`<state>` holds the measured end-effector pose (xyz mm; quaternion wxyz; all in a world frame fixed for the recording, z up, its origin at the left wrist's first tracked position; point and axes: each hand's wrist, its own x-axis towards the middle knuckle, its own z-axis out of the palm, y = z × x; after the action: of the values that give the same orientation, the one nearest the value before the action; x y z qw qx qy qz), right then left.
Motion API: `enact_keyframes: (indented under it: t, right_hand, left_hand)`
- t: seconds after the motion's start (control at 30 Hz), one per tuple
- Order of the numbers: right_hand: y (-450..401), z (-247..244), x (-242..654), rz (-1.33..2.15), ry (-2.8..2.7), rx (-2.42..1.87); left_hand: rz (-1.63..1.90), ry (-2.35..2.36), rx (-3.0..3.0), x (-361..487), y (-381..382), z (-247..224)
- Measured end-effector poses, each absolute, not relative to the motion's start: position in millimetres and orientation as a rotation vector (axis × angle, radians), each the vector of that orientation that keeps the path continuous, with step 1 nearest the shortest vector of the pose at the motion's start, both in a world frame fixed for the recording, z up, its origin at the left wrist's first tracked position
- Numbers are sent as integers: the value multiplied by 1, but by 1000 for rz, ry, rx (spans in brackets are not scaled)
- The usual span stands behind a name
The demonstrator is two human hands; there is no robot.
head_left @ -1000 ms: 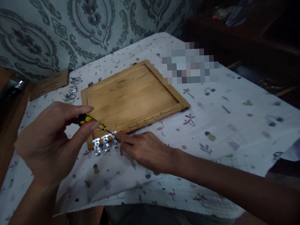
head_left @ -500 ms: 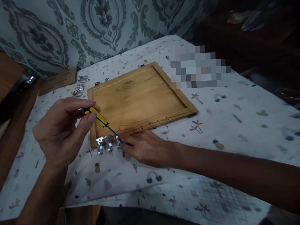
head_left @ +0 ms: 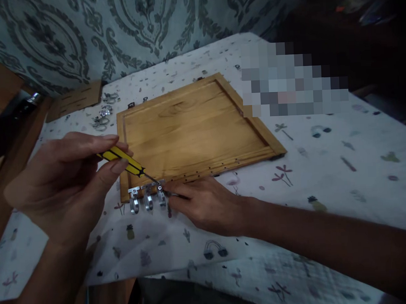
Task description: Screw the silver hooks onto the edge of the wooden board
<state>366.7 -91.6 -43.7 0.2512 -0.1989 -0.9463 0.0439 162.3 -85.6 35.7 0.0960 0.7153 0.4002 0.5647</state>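
Note:
A small yellow-and-black screwdriver [head_left: 124, 161] is pinched between the thumb and fingers of my left hand [head_left: 66, 180]. Its shaft slants down to the right, with the tip at the top of the rightmost curved silver metal hook [head_left: 161, 197], where a screw head shows. My right hand [head_left: 208, 201] has its fingertips closed against that same hook from the right; the exact grip is partly hidden. Two more metal hooks [head_left: 134, 202] sit in a row to the left along the near edge of the framed wooden board [head_left: 188, 125]. Small dark holes continue rightward along that edge.
Loose metal hooks [head_left: 102, 118] lie beyond the board's left corner, near a brown cardboard piece [head_left: 74, 101]. The board rests on a patterned cloth [head_left: 325, 173]. A pixelated patch covers something at the back right. Patterned fabric [head_left: 116, 21] rises behind the table.
The view has shifted slightly, so the board appears larger and a little higher. My left hand has turned and moved left around the screwdriver handle. The tip stays at the rightmost hook.

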Motion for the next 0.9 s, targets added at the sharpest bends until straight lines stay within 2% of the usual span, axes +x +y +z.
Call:
enact_keyframes:
  t: [0.2, 0.37, 0.57, 0.9]
  right_hand:
    - [-91, -44, 367, 131, -2572, -543]
    - [-91, -42, 367, 111, -2591, -565]
    - [-91, -42, 367, 99, -2619, -565]
    - [-92, -42, 368, 118, -2612, -574]
  left_hand:
    - [1657, 1270, 2101, 164, -92, 35]
    - [1744, 1059, 2197, 155, -83, 25]
    - [1739, 1322, 2146, 158, -90, 28]
    - [1640, 1390, 2106, 164, -97, 33]
